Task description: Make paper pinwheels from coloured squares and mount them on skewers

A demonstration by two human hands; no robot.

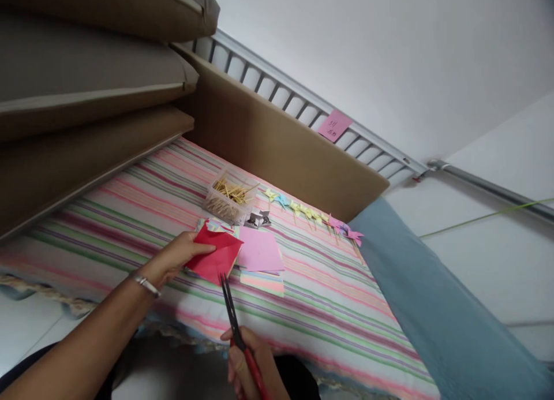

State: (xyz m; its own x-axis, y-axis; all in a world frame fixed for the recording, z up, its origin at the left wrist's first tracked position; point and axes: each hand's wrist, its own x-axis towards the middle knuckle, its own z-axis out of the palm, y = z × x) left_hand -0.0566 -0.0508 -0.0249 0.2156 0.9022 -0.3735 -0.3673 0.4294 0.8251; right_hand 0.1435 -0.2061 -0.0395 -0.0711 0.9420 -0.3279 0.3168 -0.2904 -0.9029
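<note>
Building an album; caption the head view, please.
Left hand holds red paper; right hand holds scissors at its edge.

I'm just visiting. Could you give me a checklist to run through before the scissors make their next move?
1. Left hand gripping the red paper: ok.
2. Right hand holding the scissors: ok.
3. Scissor tips at the paper's near edge: ok.
4. Left thumb clear of the blades: ok, a gap shows.
5. Fingers under the paper clear too: cannot tell, hidden.
6. Paper pinwheels out of the way: ok, lined up near the brown board.
</note>
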